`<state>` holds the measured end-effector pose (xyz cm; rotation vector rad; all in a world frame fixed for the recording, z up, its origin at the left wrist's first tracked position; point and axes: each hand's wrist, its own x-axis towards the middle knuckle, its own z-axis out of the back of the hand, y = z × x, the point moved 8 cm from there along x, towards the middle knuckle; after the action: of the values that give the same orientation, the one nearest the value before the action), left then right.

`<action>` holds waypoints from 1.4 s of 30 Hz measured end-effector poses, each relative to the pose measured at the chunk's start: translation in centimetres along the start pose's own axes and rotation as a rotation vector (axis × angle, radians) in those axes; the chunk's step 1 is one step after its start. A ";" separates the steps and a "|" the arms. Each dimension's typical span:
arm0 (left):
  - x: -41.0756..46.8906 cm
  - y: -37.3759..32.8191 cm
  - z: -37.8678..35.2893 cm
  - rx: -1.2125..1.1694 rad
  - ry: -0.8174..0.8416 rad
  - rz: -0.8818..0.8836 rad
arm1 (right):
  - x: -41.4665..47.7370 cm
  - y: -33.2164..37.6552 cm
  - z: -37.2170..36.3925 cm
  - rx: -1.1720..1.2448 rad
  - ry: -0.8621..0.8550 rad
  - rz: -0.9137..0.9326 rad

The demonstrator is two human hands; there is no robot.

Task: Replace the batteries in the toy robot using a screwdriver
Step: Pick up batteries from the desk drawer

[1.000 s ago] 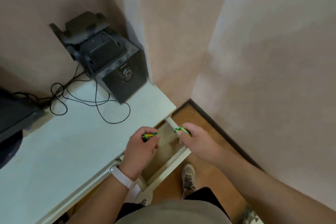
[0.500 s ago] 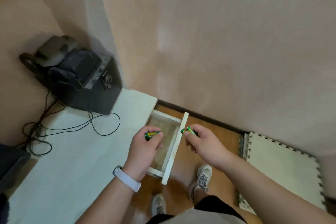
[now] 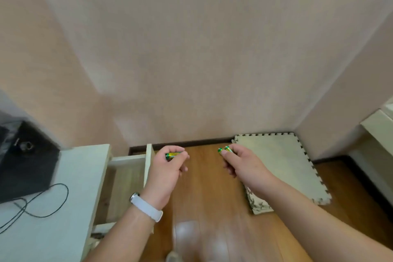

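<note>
Head: open drawer (image 3: 127, 176) beside left hand (image 3: 165, 170); mat (image 3: 276, 159) right.

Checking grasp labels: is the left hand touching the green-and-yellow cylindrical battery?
Touching. The head view shows the left hand pinching the green-and-yellow cylindrical battery between thumb and fingertips, above the wooden floor.

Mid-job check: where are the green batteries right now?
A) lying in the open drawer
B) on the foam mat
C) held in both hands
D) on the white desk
C: the left hand pinches one green battery, and the right hand pinches what looks like a pair of batteries.
</note>
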<state>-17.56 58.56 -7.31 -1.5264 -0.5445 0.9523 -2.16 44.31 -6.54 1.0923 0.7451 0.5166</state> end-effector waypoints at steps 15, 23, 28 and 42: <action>-14.6 -1.5 -36.5 0.159 0.443 -0.069 | -19.6 -13.8 34.3 0.410 -0.447 -0.077; -19.0 -2.8 -51.7 0.217 0.688 -0.136 | -26.3 -16.4 46.2 0.481 -0.700 -0.034; -18.5 -1.0 -60.4 0.214 0.800 -0.082 | -27.2 -19.6 50.9 0.471 -0.822 -0.122; -15.7 2.7 -86.5 0.227 1.189 0.093 | -25.8 -24.3 68.7 0.461 -1.189 -0.310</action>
<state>43.54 -4.73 -8.45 -1.6122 0.4730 0.0464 33.37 -24.25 -3.66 1.4203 -0.0554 -0.6014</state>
